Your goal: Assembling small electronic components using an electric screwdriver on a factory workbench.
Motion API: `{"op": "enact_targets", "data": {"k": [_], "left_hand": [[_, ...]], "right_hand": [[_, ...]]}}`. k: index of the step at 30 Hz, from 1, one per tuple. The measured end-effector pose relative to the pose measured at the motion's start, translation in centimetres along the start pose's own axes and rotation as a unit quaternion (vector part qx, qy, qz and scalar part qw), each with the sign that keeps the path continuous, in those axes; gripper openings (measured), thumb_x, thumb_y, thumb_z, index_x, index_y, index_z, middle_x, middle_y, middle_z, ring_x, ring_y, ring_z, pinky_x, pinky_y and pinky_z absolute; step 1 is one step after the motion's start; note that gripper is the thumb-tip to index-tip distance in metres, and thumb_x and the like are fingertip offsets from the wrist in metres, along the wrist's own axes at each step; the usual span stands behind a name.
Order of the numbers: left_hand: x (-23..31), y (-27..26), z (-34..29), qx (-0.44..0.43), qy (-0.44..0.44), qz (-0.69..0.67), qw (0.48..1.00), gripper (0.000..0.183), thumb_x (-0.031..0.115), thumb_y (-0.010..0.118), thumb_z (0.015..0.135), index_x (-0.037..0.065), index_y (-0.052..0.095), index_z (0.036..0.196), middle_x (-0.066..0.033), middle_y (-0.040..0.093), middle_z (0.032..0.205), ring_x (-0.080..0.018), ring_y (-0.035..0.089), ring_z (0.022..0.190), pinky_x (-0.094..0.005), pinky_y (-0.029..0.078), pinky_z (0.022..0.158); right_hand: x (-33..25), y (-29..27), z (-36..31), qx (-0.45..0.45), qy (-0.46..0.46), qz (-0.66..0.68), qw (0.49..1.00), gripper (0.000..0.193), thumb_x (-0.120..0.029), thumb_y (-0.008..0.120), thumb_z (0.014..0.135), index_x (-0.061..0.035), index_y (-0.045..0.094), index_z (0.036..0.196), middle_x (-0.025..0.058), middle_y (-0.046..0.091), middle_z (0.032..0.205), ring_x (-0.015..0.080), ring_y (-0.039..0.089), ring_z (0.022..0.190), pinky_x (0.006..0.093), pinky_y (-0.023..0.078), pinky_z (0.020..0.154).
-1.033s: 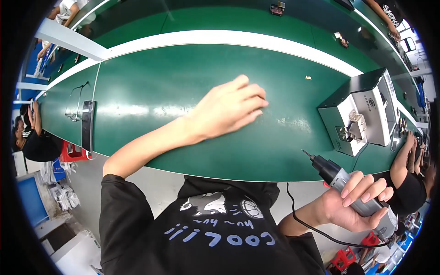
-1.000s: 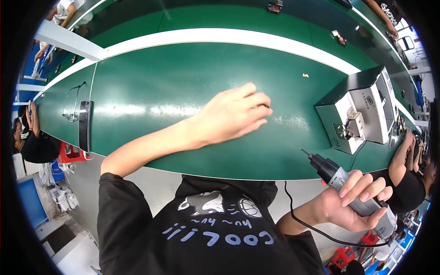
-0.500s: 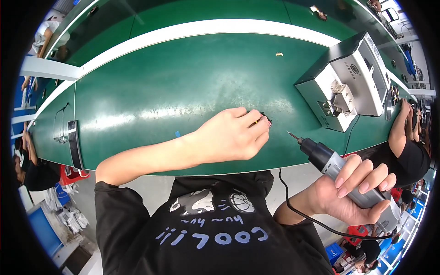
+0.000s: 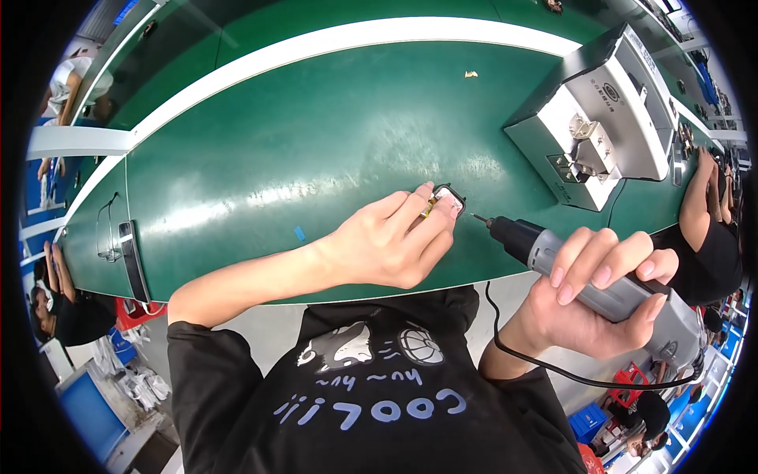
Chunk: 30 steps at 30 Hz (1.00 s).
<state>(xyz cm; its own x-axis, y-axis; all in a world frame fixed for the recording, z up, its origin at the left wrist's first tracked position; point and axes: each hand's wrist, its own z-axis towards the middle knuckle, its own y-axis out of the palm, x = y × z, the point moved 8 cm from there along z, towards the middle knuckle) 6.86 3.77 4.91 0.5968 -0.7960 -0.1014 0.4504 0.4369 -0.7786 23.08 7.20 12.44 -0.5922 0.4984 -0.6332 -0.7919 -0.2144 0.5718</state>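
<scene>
Nearest: right hand [image 4: 580, 312] wrapped round grey powered screwdriver [image 4: 604, 300], grip closed, bit angled up-left. Small black-framed part [image 4: 450, 197] at left hand's [image 4: 395, 241] fingertips, just beside bit tip, gap visible. Left grip curled over part, holding it; thumb hidden. Green bench [image 4: 316, 142] beneath; blue scrap [image 4: 299, 233] beyond left wrist. Farther, right: silver-black machine [image 4: 553, 150]. Beyond part: tan scrap [image 4: 471, 74].

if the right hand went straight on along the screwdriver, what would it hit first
Most likely the small device held by the left hand, just ahead of the screwdriver, or that hand itself; depth is unclear.
</scene>
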Motion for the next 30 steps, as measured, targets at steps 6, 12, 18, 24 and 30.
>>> {"op": "enact_targets", "data": {"k": [6,12,18,24,30], "left_hand": [[0.0,0.1,0.1,-0.032,-0.008,-0.015,0.999,0.015,0.004,0.068,0.074,-0.003,0.069,0.087,-0.0137,0.067,0.093,-0.0272,0.069,0.083,-0.027,0.052,0.06],[-0.4,0.2,0.1,-0.021,-0.024,-0.037,0.999,0.014,0.004,0.07,0.072,-0.003,0.068,0.084,-0.0127,0.066,0.09,-0.0266,0.068,0.082,-0.0281,0.053,0.06],[-0.2,0.3,0.0,-0.015,-0.019,-0.016,1.0,0.012,0.002,0.069,0.072,-0.003,0.066,0.082,-0.011,0.064,0.084,-0.0253,0.068,0.08,-0.0284,0.053,0.061],[-0.1,0.2,-0.1,-0.017,-0.022,-0.023,0.999,0.014,0.003,0.069,0.071,-0.004,0.066,0.083,-0.0112,0.063,0.083,-0.0257,0.067,0.08,-0.0291,0.052,0.062],[0.0,0.4,0.1,-0.039,-0.025,-0.009,0.999,0.02,0.006,0.066,0.07,-0.005,0.067,0.088,-0.0112,0.062,0.083,-0.0265,0.066,0.083,-0.0295,0.052,0.063]], "right_hand": [[1.2,0.8,0.1,-0.045,0.022,-0.045,0.998,0.031,-0.032,0.05,0.1,-0.005,0.036,0.104,0.0164,0.051,0.077,0.022,0.047,0.047,0.0348,0.043,0.043],[2.7,0.7,0.0,-0.016,0.05,-0.056,0.997,0.028,-0.03,0.052,0.099,-0.0057,0.037,0.104,0.0163,0.052,0.074,0.0215,0.048,0.045,0.0352,0.044,0.044],[3.3,0.8,0.1,-0.024,0.032,-0.052,0.998,0.023,-0.026,0.038,0.098,-0.0034,0.042,0.104,0.0129,0.05,0.077,0.0168,0.042,0.044,0.03,0.038,0.041],[3.5,0.6,-0.2,-0.013,0.08,-0.061,0.995,0.027,-0.028,0.052,0.098,-0.0066,0.036,0.103,0.0177,0.053,0.075,0.0214,0.048,0.046,0.0357,0.044,0.045],[3.9,0.8,0.1,-0.021,0.089,-0.079,0.993,0.027,-0.027,0.054,0.097,-0.0067,0.037,0.102,0.0168,0.053,0.073,0.0207,0.048,0.045,0.0348,0.044,0.044]]}}
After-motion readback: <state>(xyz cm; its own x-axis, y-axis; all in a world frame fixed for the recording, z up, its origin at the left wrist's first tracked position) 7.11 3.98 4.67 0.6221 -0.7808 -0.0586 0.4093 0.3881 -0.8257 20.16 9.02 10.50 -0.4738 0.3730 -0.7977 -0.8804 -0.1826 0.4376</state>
